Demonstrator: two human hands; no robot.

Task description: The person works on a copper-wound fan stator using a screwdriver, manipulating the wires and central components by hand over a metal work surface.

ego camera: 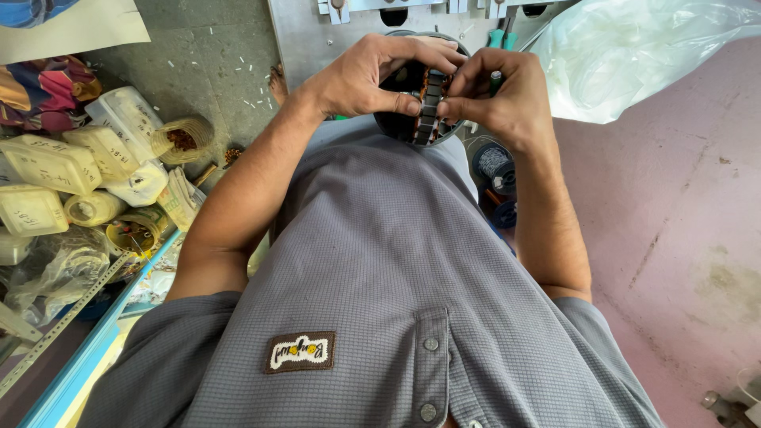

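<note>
motor stator [424, 107] between both hands; plastic containers [47, 170] at the left, plastic bag [634, 47] at the right.

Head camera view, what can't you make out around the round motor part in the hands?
- Round motor part: mostly covered by the left hand and right hand.
- Green-handled tool: tip behind the right hand.
- Metal fixture: cut by the top edge.
- Thread spool: partly behind the forearm.

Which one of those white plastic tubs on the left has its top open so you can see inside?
The round jar nearest the person's left arm. It lies tipped with its mouth open, showing brown bits inside. The other tubs beside it are shut white boxes.
</note>
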